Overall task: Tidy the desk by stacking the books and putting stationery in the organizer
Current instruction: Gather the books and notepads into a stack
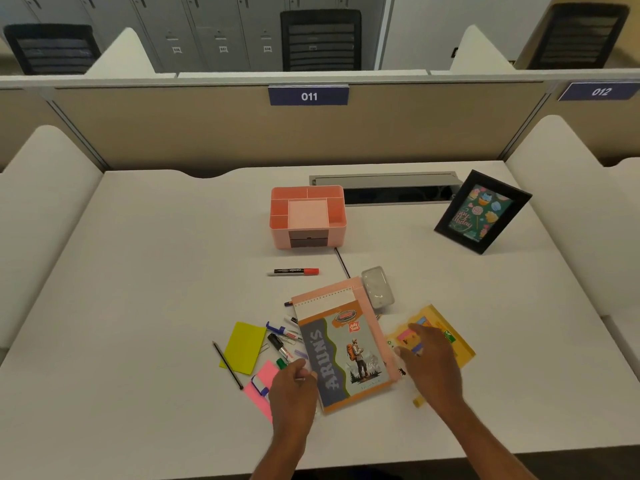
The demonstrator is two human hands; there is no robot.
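Note:
A notebook with "ARUN'S" on its cover [341,355] lies on top of a pink spiral pad [332,294] near the front of the desk. My left hand [292,389] grips the notebook's left edge. My right hand [429,362] rests open over a yellow book [453,332] to the right, fingers spread. Left of the notebook lie several markers [282,339], a yellow sticky pad [242,346], pink sticky notes [265,375] and a pencil [227,365]. A red-capped marker [294,271] lies apart, in front of the pink organizer [308,216].
A clear plastic case [377,285] sits behind the notebook, with a thin black pencil [342,262] beside it. A black picture frame [483,211] stands at the back right, next to a grey cable tray [384,187]. White partitions flank the desk [156,271].

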